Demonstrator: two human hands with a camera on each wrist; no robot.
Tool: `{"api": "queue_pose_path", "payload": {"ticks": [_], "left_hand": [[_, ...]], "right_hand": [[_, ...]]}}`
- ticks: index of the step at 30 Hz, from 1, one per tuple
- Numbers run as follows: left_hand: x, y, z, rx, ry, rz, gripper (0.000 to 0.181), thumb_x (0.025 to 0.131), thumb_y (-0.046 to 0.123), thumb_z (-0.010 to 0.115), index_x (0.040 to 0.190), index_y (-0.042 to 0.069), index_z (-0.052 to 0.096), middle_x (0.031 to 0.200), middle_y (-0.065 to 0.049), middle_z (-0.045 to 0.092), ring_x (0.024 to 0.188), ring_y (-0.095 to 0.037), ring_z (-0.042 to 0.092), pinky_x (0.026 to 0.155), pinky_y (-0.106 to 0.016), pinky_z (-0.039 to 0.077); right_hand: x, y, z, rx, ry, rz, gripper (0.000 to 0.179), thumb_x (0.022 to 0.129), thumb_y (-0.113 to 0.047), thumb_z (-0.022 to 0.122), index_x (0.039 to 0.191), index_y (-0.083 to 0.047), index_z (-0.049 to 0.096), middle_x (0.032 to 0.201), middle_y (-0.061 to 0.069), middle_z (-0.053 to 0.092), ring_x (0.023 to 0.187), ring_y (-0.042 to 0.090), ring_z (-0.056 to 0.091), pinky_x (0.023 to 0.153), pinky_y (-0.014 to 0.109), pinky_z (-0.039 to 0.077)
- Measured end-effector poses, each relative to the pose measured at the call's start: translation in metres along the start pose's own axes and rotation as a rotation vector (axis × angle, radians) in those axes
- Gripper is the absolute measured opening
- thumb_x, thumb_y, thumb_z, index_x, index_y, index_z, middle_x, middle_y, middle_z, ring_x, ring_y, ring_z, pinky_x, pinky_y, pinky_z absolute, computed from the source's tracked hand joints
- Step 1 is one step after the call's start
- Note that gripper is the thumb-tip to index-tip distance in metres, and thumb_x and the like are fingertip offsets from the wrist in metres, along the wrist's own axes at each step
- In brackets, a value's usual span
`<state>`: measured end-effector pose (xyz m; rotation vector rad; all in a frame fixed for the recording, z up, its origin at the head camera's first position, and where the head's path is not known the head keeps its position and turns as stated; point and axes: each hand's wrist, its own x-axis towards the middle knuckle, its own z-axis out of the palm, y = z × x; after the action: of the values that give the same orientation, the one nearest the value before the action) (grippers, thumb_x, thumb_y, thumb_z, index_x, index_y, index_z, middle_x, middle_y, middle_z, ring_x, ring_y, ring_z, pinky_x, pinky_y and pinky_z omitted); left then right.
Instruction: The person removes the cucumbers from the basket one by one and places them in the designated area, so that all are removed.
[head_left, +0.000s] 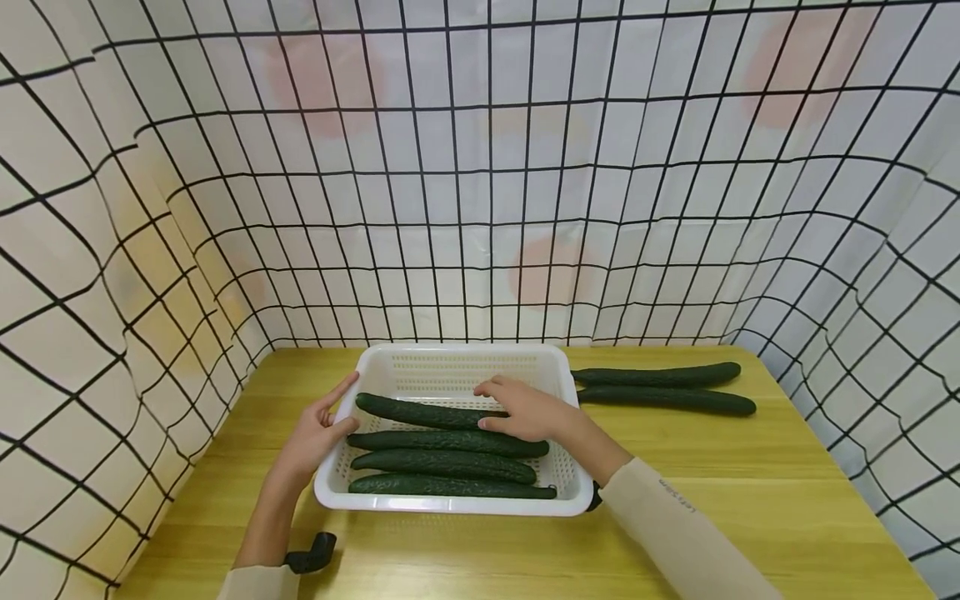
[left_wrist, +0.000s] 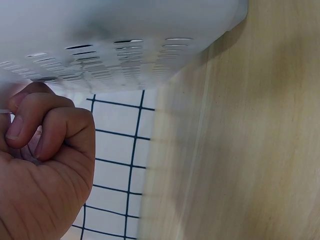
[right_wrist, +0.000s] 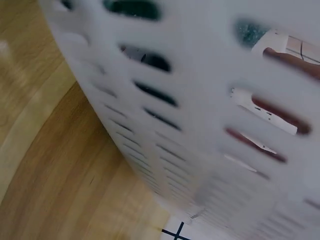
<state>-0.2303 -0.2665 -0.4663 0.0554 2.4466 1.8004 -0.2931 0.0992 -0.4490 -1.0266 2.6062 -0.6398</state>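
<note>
A white plastic basket [head_left: 453,503] with slotted walls stands on the table. Four-sided and shallow, it holds several dark green cucumbers lying side by side. My left hand [head_left: 311,439] grips the basket's left rim, thumb over the edge; its curled fingers [left_wrist: 65,120] show against the outer wall in the left wrist view. Inside the basket, my right hand [head_left: 528,410] is over the right end of the rearmost cucumber [head_left: 420,412], its fingers spread and relaxed. That cucumber's right end is hidden under the hand. The basket's slotted wall [right_wrist: 200,100] mostly blocks the right wrist view.
Two more cucumbers [head_left: 667,399] lie on the wooden table [head_left: 720,475] to the right of the basket, their left ends against or behind its wall. Black wire grid [head_left: 487,225] panels with pale sheeting behind them enclose the table's back and sides.
</note>
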Motion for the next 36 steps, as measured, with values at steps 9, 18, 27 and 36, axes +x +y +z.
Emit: {"api": "queue_pose_path", "payload": {"ticks": [9,18,27,36], "left_hand": [[-0.0019,0.0017,-0.0014,-0.004,0.003,-0.003,0.078,0.096,0.007,0.062,0.163,0.031,0.031,0.057,0.001,0.046,0.047,-0.013,0.053,0.054,-0.039,0.059],[0.0003,-0.0007,-0.0015,0.002,0.012,0.004,0.078,0.095,0.006,0.063,0.162,0.031,0.034,0.056,0.002,0.044,0.047,-0.011,0.048,0.053,-0.036,0.057],[0.0017,-0.0028,-0.0011,-0.009,0.009,0.008,0.078,0.095,0.005,0.061,0.163,0.03,0.032,0.053,0.003,0.046,0.045,-0.013,0.052,0.053,-0.039,0.059],[0.0014,-0.0029,-0.0007,-0.012,0.004,0.014,0.078,0.095,0.005,0.061,0.163,0.031,0.032,0.054,0.002,0.045,0.045,-0.013,0.051,0.052,-0.037,0.058]], "right_hand": [[0.0044,-0.003,0.0043,-0.098,-0.166,0.071,0.062,0.106,-0.045,0.053,0.155,-0.01,0.044,0.154,0.011,0.051,0.139,0.028,0.053,0.114,0.047,0.045],[0.0043,-0.0042,0.004,-0.109,-0.171,0.128,0.064,0.105,-0.048,0.054,0.153,-0.007,0.047,0.155,0.014,0.048,0.141,0.03,0.05,0.117,0.048,0.042],[0.0055,-0.001,0.0027,-0.107,-0.123,0.103,0.046,0.104,-0.039,0.059,0.142,-0.012,0.057,0.133,0.01,0.06,0.118,0.025,0.063,0.103,0.044,0.052],[0.0042,-0.0015,0.0033,-0.047,-0.081,0.057,0.051,0.105,-0.045,0.055,0.14,-0.008,0.058,0.134,0.011,0.065,0.123,0.027,0.063,0.104,0.045,0.052]]}}
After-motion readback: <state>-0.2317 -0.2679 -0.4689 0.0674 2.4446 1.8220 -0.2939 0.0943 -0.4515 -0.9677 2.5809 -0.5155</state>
